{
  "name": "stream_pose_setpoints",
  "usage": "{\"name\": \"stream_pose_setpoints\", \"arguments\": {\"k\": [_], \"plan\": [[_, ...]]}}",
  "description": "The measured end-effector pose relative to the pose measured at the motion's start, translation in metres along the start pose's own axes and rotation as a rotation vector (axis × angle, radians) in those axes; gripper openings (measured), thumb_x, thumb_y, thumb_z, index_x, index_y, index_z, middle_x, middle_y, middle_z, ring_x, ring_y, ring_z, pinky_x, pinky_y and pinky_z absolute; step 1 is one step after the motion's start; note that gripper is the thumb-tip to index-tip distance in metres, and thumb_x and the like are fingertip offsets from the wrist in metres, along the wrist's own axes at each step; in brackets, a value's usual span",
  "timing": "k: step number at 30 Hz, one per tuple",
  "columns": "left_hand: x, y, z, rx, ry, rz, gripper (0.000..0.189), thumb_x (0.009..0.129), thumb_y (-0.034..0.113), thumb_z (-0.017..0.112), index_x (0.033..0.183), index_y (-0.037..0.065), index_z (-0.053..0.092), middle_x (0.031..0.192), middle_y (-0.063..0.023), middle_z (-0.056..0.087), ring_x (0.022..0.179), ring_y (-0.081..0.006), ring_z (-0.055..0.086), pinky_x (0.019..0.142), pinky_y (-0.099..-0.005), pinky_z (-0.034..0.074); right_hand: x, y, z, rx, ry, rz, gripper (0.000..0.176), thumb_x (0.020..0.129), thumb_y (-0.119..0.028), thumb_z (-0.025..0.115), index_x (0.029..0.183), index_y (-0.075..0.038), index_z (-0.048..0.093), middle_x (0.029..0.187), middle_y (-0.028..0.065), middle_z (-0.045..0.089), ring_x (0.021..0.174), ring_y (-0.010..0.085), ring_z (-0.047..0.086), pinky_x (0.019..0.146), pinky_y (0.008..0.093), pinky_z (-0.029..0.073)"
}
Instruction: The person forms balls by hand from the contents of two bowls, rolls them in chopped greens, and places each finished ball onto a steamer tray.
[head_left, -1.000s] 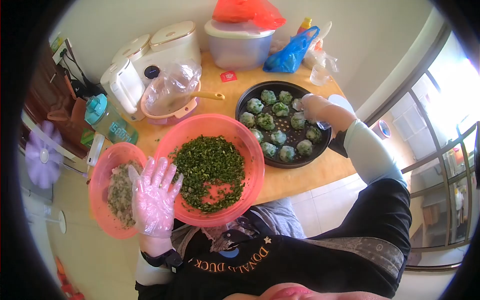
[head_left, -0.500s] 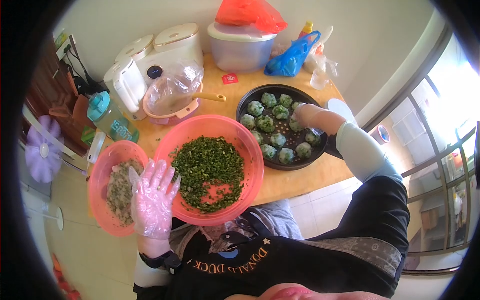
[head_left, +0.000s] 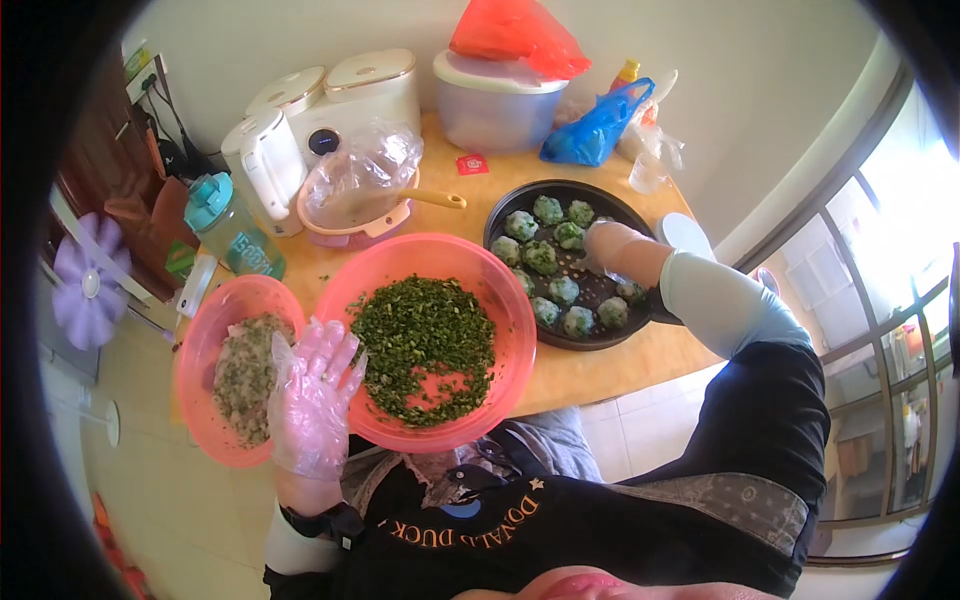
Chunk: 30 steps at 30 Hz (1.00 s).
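My left hand, in a clear plastic glove, is held up flat with its fingers spread. It hovers where the small pink bowl of minced filling meets the large pink bowl of chopped greens, and it holds nothing. My right hand, also gloved, rests over the right middle of the black round tray, among several green balls. Its fingers are curled downward, and what lies under them is hidden.
At the back of the yellow table stand a white kettle, a white cooker, a pink pot under plastic wrap, a teal bottle, a lidded tub, a blue bag and a glass.
My right hand has drawn back from the tray's far right edge toward its middle. My left hand has stayed spread by the bowls.
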<state>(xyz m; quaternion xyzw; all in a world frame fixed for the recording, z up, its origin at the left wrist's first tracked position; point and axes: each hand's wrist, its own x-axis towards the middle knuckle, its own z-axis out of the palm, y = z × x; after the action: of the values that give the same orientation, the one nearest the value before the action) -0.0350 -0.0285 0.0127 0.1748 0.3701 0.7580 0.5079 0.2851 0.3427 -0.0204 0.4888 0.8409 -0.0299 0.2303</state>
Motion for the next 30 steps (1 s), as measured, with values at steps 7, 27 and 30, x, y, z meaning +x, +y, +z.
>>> {"name": "stream_pose_setpoints", "arguments": {"k": [7, 27, 30], "plan": [[0.001, 0.002, -0.013, -0.004, 0.009, 0.02, 0.061, 0.107, 0.039, 0.041, 0.153, 0.0, 0.031, 0.155, -0.0217, 0.037, 0.143, -0.0382, 0.038, 0.118, -0.054, 0.033, -0.006, 0.002, -0.004, 0.038, 0.063, 0.004, 0.025, 0.087, -0.017, 0.065, 0.102, 0.0, 0.075, 0.104, 0.0226, 0.072, 0.097, 0.0395, 0.071, 0.084, 0.0475, 0.056], [-0.015, 0.022, -0.028, -0.105, -0.079, 0.164, 0.064, 0.102, 0.038, 0.054, 0.147, -0.004, 0.037, 0.149, -0.0256, 0.043, 0.138, -0.0433, 0.042, 0.119, -0.057, 0.032, -0.024, -0.02, -0.016, 0.039, -0.148, -0.001, 0.044, 0.098, -0.039, 0.052, 0.101, -0.001, 0.074, 0.098, 0.0156, 0.074, 0.09, 0.0321, 0.07, 0.084, 0.0455, 0.053], [-0.019, 0.026, -0.046, -0.121, -0.106, 0.189, 0.062, 0.101, 0.038, 0.055, 0.145, -0.004, 0.039, 0.148, -0.0258, 0.043, 0.137, -0.044, 0.043, 0.119, -0.0578, 0.032, -0.032, -0.02, -0.026, 0.054, -0.131, 0.061, 0.043, 0.097, -0.037, 0.054, 0.101, 0.0, 0.074, 0.096, 0.0147, 0.074, 0.088, 0.031, 0.071, 0.08, 0.045, 0.054]]}}
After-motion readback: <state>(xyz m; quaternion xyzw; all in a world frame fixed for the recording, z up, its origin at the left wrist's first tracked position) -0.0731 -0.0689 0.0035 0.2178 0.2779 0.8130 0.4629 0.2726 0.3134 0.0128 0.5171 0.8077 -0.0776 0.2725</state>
